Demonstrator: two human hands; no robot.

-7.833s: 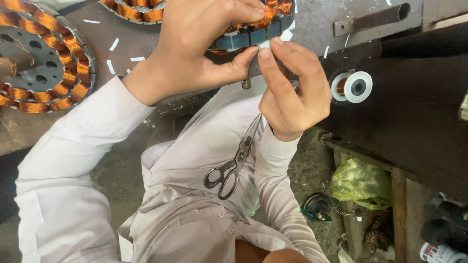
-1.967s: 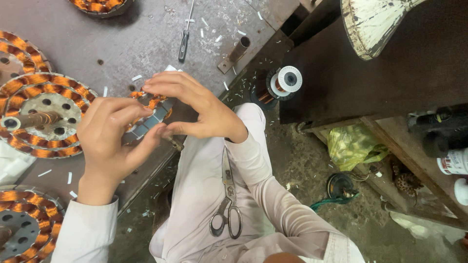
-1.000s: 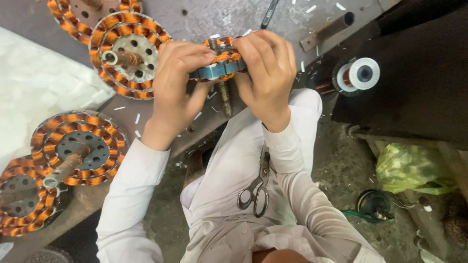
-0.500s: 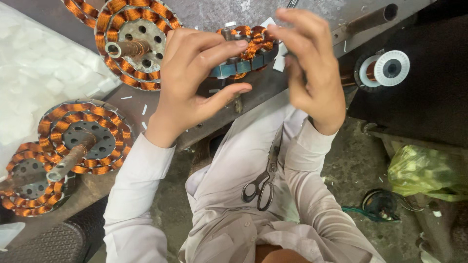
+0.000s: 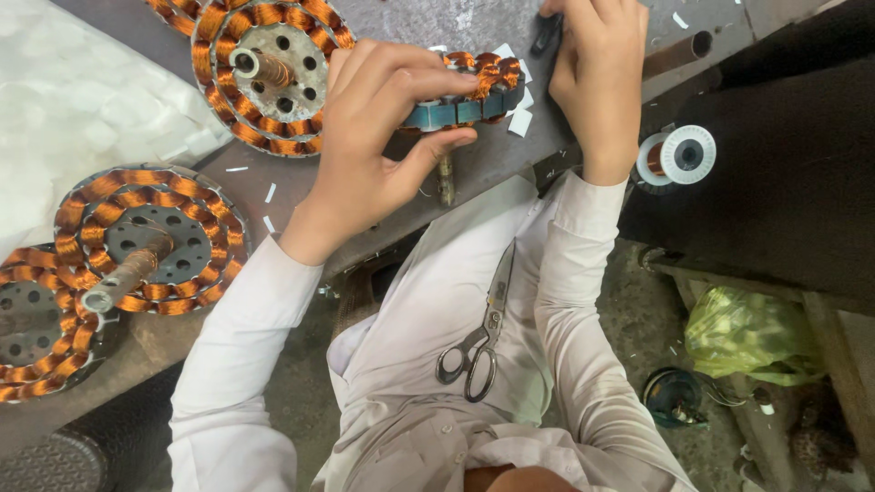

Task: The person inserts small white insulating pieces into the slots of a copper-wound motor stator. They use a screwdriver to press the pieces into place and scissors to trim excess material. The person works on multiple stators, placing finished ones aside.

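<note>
the left hand [image 5: 378, 137] grips the copper-wound stator [image 5: 465, 91] by its rim, thumb beneath, at the workbench [image 5: 474, 164] edge. the right hand [image 5: 592, 73], just right of it, closes on a small dark tool [image 5: 547, 32]. scissors [image 5: 478, 337] lie on the lap, well below both.

We see no labels, signs or screens. The nearest thing to a package is a crumpled yellow-green plastic bag [image 5: 752, 335] — it lies low at the right, beside a dark wooden frame [image 5: 825, 314].
</note>
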